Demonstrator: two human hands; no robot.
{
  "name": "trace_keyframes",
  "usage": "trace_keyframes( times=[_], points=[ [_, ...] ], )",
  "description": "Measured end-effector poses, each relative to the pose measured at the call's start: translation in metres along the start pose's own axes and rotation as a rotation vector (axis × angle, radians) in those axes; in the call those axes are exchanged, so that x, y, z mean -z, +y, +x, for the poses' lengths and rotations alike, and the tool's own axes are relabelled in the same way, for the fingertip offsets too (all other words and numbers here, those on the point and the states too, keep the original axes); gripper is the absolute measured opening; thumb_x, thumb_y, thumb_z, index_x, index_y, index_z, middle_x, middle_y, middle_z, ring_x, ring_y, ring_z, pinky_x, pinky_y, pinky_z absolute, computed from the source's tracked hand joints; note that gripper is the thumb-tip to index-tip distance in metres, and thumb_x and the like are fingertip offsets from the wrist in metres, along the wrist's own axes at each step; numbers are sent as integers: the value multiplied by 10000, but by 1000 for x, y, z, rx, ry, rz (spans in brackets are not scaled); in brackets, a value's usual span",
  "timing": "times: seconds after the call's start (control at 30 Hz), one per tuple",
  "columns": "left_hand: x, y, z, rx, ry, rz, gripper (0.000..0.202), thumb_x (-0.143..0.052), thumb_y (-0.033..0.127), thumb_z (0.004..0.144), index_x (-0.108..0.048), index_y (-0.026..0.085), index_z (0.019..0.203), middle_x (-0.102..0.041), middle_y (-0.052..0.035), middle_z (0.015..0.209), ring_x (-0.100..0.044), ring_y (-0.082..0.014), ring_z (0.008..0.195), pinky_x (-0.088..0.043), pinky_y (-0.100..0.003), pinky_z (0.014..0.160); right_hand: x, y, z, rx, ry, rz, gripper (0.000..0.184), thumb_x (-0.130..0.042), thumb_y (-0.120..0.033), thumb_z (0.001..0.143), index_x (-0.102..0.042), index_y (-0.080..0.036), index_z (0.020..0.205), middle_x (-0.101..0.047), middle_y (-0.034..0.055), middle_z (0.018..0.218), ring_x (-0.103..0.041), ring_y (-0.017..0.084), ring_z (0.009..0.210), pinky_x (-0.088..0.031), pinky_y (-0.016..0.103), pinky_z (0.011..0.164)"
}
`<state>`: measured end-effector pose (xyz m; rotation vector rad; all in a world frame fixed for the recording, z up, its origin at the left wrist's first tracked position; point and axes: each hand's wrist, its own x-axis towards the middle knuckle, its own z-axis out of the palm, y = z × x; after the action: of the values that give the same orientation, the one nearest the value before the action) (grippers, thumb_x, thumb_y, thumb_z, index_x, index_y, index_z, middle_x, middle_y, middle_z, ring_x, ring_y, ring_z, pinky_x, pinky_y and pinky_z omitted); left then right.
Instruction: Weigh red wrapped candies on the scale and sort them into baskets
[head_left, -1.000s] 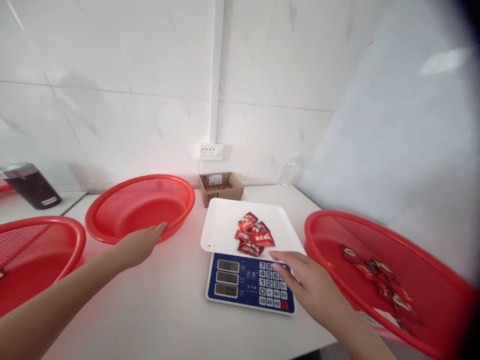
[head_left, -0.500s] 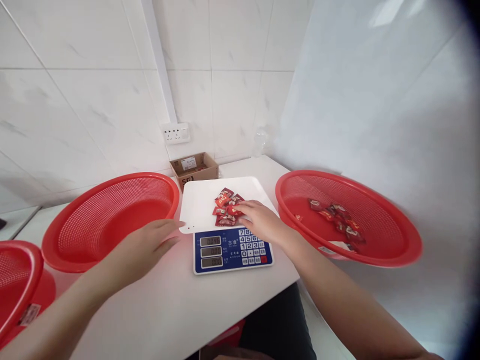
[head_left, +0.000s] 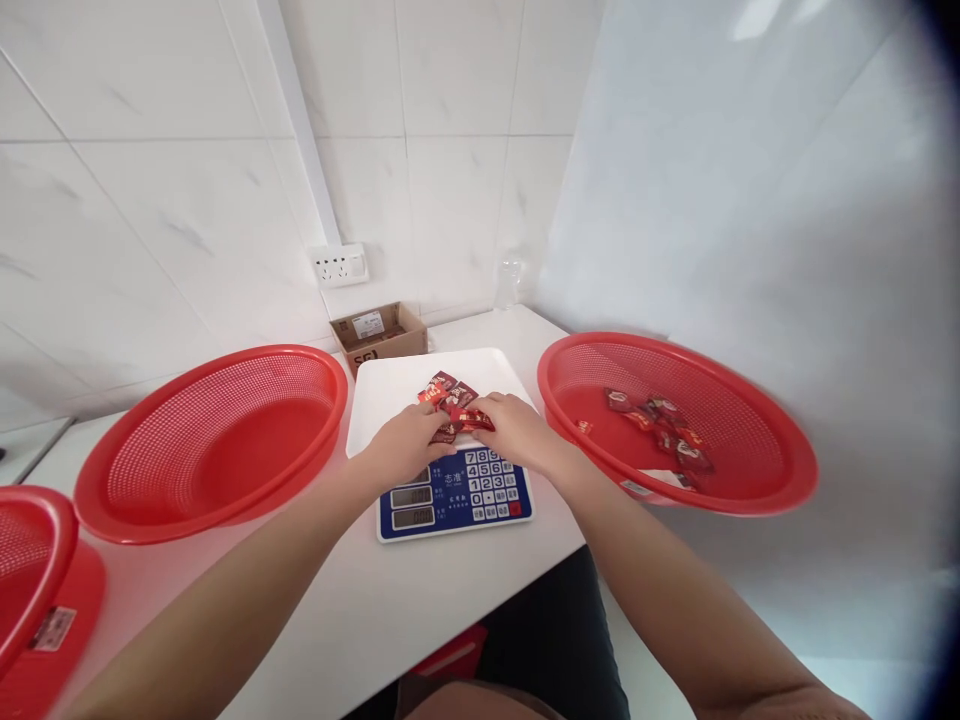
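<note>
Several small red and dark-red wrapped packets [head_left: 459, 394] lie heaped on the white pan [head_left: 379, 385] of a digital scale [head_left: 456, 490]. From the left, my left hand [head_left: 401, 440] closes its fingers on the near side of the heap. My right hand [head_left: 516, 432] grips the packets from the right, fingertips curled over a red one. The two hands face each other across the heap, and they partly hide the lower packets. Part of the scale's top display is covered by my left hand.
A red basket [head_left: 555, 370] with several similar packets stands to the right. On the left are a larger red basket [head_left: 337, 400] and part of another red basket [head_left: 64, 530]. Behind the scale sits an open cardboard box [head_left: 390, 345], near the wall socket [head_left: 339, 265].
My left hand has moved right, from beside the pan's left corner onto the packets. My right hand stays at the heap, its fingers now more curled. The view has shifted slightly.
</note>
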<state>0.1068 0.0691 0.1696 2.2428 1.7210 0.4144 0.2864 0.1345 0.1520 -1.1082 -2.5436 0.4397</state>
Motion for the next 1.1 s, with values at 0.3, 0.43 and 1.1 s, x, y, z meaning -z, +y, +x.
trace_keyframes(
  times=[0.3,0.43,1.1],
  points=[
    [7,-1,-10,186,287,-375,218,-463,386,862,-581,223,779,-593,-44,802,-568,-245,877,-466,-395,804,8,2,-9,-60,94,242,211,-561,-233,800,-607,-218,1005,-640,49,1039,-598,191,944,-455,335,825],
    [11,7,-16,314,419,-778,300,-404,499,870,-514,222,840,-570,-8,752,-604,-172,724,-548,-327,656,12,-5,-10,-192,106,929,217,-533,-319,822,-567,-229,1016,-657,48,1051,-629,187,943,-483,374,852],
    [44,-17,-82,617,816,-456,314,-556,483,796,-523,280,1033,-667,-1,859,-626,-171,673,-490,-293,589,5,-27,-52,-306,143,1330,290,-641,-472,783,-596,-223,925,-612,-14,788,-610,115,644,-424,218,516]
  ],
)
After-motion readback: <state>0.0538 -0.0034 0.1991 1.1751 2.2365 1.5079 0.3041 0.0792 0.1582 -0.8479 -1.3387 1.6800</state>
